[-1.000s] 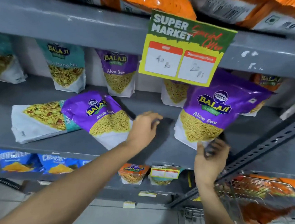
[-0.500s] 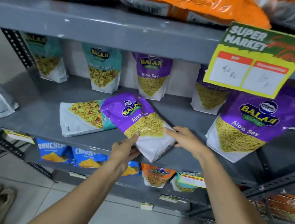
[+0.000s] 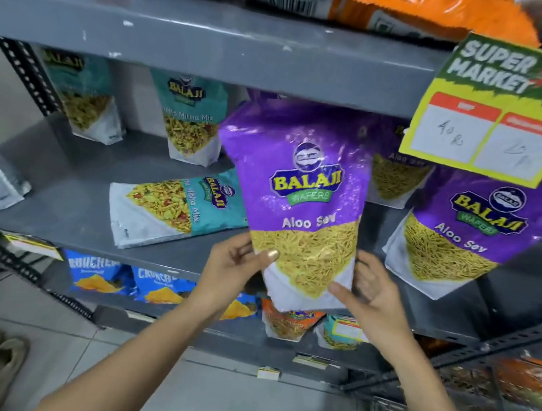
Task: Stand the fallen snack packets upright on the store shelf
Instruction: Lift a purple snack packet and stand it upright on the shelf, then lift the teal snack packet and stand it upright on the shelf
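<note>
I hold a purple Aloo Sev packet (image 3: 300, 188) upright in front of the grey middle shelf (image 3: 69, 202). My left hand (image 3: 235, 270) grips its lower left edge and my right hand (image 3: 373, 294) its lower right corner. Just left of it, a teal Mitha Mix packet (image 3: 178, 207) lies flat on its side on the shelf. To the right, another purple Aloo Sev packet (image 3: 468, 234) leans upright. Further teal packets (image 3: 192, 121) and a purple packet (image 3: 395, 173) stand along the back of the shelf.
A yellow and green price sign (image 3: 497, 109) hangs from the upper shelf edge at the right. Blue snack packets (image 3: 102, 276) and small orange ones fill the lower shelf. Orange bags lie on the top shelf. A wire basket (image 3: 491, 401) sits at the lower right, shoes at the lower left.
The purple packet that lay tilted on the shelf has been lifted by both hands and turned upright. My right hand left the right-hand packet and joined the left. The view shifted left.
</note>
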`<state>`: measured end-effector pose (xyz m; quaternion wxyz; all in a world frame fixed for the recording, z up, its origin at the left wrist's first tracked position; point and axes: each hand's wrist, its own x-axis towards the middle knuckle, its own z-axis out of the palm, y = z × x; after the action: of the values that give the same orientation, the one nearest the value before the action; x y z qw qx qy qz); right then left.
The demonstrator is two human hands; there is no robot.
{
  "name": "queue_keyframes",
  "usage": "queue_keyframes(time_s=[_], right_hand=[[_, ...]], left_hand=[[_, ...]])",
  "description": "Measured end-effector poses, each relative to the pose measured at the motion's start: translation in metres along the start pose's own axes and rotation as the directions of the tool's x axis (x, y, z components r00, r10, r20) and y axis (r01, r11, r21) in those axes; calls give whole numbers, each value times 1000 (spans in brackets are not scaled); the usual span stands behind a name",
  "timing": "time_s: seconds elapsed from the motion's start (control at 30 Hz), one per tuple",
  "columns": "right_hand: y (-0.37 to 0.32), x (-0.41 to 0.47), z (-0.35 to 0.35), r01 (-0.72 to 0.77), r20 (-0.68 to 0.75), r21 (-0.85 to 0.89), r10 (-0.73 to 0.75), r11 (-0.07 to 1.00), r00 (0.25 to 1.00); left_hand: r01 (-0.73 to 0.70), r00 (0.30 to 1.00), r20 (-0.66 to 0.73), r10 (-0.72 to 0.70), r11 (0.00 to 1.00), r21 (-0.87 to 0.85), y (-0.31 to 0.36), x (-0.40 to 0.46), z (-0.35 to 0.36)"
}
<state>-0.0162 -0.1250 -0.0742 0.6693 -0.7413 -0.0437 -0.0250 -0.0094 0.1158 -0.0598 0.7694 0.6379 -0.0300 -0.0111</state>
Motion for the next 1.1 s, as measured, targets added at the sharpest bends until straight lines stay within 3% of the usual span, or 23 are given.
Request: queue_keyframes(time_s=[0.2, 0.33, 0.53, 0.63, 0.73, 0.8, 0.87, 0.93, 1.0, 1.1], right_hand=[[8, 65, -28, 5, -111, -211, -29, 978, 993], [19, 89, -18, -15, -319, -274, -76, 962, 945], [30, 74, 14, -34, -533, -210, -85, 977, 842], [30, 60, 42, -91, -620, -177, -39, 980, 784], [23, 55, 86, -108, -599, -128, 10, 986, 801], [15, 58, 122, -184, -529, -69, 120, 981, 840], [8, 66, 157, -343, -397, 81, 347, 936, 850], [0, 77, 187, -528, -151, 357, 605, 771, 782], [-6, 87, 212, -626, 70, 544, 713, 559, 698], [-9, 105, 244, -591, 27, 646, 758, 484, 651]], left_hand=[[-84, 994, 89, 70, 984, 159, -3, 96, 39], [-39, 999, -19, 45, 974, 221, -13, 135, 50], [7, 999, -45, 15, 899, 439, -13, 129, 15], [-23, 984, -118, 132, 758, 651, 6, 123, -49], [34, 963, -161, 214, 498, 866, 37, 121, -131], [155, 967, -218, 131, 377, 913, 54, 125, -182], [309, 950, -298, -93, 419, 854, 64, 130, -221], [408, 905, -285, -315, 458, 790, 66, 133, -247], [490, 826, -245, -507, 432, 757, 64, 134, -261], [498, 759, -138, -637, 429, 754, 62, 138, -270]])
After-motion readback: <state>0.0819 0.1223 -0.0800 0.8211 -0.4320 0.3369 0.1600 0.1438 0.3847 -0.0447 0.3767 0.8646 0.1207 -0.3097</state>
